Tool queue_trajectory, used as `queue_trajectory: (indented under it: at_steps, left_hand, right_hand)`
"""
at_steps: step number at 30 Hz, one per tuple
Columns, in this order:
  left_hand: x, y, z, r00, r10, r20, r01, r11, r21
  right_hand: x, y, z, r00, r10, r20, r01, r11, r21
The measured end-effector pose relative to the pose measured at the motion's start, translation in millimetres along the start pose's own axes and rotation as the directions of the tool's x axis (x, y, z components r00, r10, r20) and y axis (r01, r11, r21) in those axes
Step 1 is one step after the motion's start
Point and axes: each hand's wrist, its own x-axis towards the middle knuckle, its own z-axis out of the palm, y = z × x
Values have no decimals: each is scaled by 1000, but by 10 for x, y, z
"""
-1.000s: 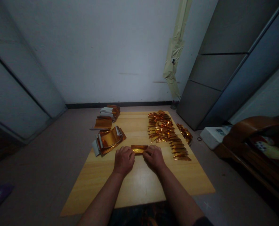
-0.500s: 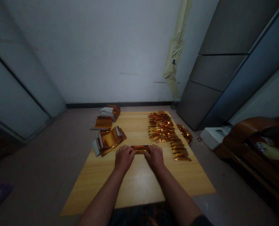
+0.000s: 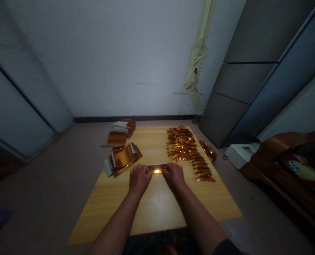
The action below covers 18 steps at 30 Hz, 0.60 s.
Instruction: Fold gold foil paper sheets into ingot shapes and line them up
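Note:
A narrow strip of shiny gold foil paper [image 3: 157,169] lies across the middle of the table, with a pale edge along its far side. My left hand [image 3: 140,177] is closed on its left end, thumb and fingers pinching it. At the right end my right hand [image 3: 174,175] grips it the same way. To the left of my left hand sits a stack of curved gold foil sheets [image 3: 124,156] with pale backs. Rows of folded gold foil pieces [image 3: 203,168] lie overlapping to the right of my right hand.
The wooden tabletop [image 3: 157,212] extends toward me. More foil sheets [image 3: 117,138] rest at its far left corner. A heap of crinkled gold pieces [image 3: 180,141] covers the far right. Beyond stand a grey refrigerator [image 3: 231,95], a white box [image 3: 238,156] and a wooden seat [image 3: 274,159].
The strip between my hands has turned or folded slightly: a pale edge now shows at its far side and its front shines brightly. Both hands keep their grip in nearly the same place.

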Motion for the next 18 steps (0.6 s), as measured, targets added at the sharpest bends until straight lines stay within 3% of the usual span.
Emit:
queue_trajectory:
  at_steps: [7, 18]
  left_hand:
    - [-4, 36, -36, 1000, -19, 10, 19, 999, 31]
    - [-12, 48, -17, 998, -54, -18, 56, 993, 107]
  right_hand:
    - [59, -37, 10, 996, 79, 40, -78, 997, -27]
    - [44, -45, 27, 996, 90, 29, -90, 996, -13]
